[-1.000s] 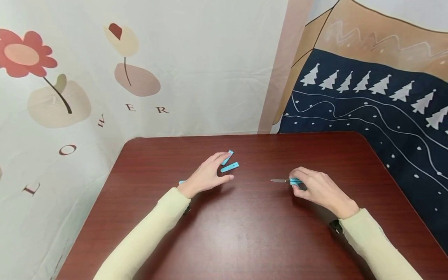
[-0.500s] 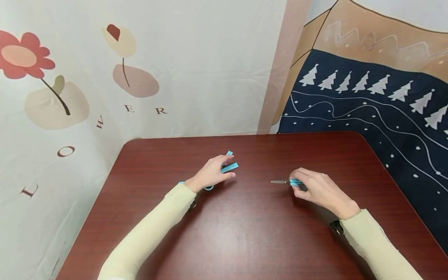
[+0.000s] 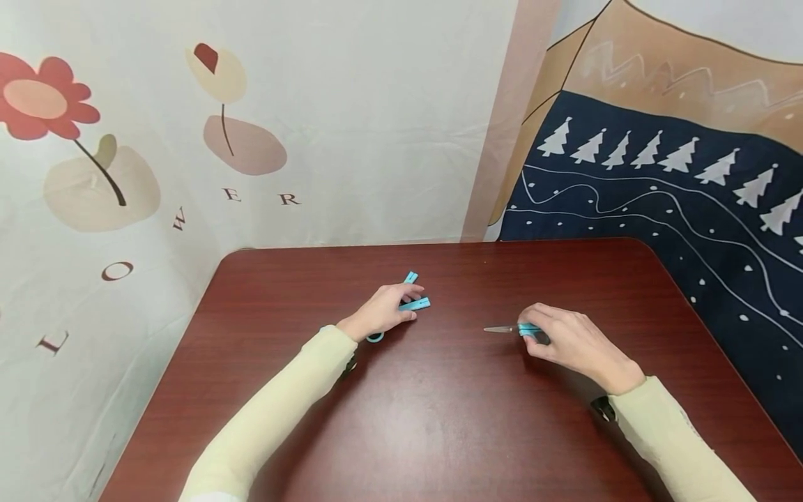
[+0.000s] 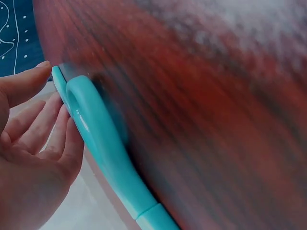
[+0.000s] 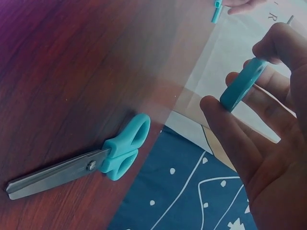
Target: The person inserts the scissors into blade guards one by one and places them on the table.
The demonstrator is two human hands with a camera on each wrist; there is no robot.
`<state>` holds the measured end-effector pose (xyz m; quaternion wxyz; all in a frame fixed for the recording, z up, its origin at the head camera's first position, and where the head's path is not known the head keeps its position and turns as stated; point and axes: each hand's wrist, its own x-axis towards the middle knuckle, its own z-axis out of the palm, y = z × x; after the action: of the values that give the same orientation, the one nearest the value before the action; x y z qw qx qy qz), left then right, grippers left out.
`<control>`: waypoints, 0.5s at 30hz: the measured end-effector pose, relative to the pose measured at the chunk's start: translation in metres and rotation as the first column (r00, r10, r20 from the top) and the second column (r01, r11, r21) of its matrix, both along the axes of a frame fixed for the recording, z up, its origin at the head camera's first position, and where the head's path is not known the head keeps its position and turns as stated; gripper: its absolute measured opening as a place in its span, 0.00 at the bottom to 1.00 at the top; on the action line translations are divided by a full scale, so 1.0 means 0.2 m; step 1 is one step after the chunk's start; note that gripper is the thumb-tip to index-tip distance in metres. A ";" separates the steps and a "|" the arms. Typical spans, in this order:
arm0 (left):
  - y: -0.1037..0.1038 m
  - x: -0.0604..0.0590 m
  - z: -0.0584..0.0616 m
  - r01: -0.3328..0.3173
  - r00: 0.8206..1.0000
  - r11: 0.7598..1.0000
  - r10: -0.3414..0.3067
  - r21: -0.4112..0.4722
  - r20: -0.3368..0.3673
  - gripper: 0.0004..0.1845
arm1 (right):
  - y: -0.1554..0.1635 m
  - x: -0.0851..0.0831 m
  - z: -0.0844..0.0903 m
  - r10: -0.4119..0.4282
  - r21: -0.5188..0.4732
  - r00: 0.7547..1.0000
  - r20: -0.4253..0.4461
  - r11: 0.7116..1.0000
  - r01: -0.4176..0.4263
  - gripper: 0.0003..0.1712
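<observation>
A pair of all-teal scissors [image 3: 414,304] lies open in a V on the dark red table [image 3: 439,418]. My left hand [image 3: 401,311] lies over its middle with fingers curled down. In the left wrist view those fingers [image 4: 57,139] and the thumb close on the teal handle loop [image 4: 96,134]. A second pair of scissors [image 3: 502,329] has metal blades pointing left. My right hand [image 3: 533,332] covers its handle end. In the right wrist view these scissors [image 5: 91,165] lie flat on the wood. Thumb and forefinger pinch a teal loop-shaped piece [image 5: 242,86] just above.
The table stands in a corner between two hung cloths. A pale flower-print cloth [image 3: 251,139] hangs at the back and left. A dark blue cloth with white trees [image 3: 659,202] hangs at the right. Bare wood spreads between my hands and toward the near edge.
My left hand has drawn back slightly and its outstretched fingers have curled down onto the teal scissors, uncovering a handle ring. The right hand has stayed in place.
</observation>
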<state>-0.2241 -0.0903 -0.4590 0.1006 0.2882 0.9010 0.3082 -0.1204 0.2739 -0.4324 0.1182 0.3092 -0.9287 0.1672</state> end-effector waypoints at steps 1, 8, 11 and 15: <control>0.00 0.00 0.00 0.003 1.000 1.000 -0.003 -0.006 -0.002 0.27 | 0.00 0.00 0.00 0.000 0.000 1.000 0.001 1.000 0.000 0.15; 0.02 -0.01 -0.01 0.022 0.999 0.999 -0.023 -0.050 -0.027 0.22 | 0.00 0.00 -0.01 -0.010 0.008 1.000 0.009 1.000 0.010 0.16; 0.03 -0.01 -0.01 0.025 0.999 0.997 -0.028 -0.076 -0.045 0.18 | 0.01 0.01 -0.01 -0.010 0.007 1.000 0.014 1.000 0.010 0.16; 0.05 -0.01 -0.01 0.011 0.999 0.995 -0.016 -0.095 -0.049 0.13 | 0.01 0.01 -0.01 -0.012 0.007 1.000 0.021 1.000 0.012 0.16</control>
<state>-0.2258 -0.0809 -0.4608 0.0936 0.2969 0.9148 0.2573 -0.1191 0.2767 -0.4347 0.1084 0.3024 -0.9323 0.1663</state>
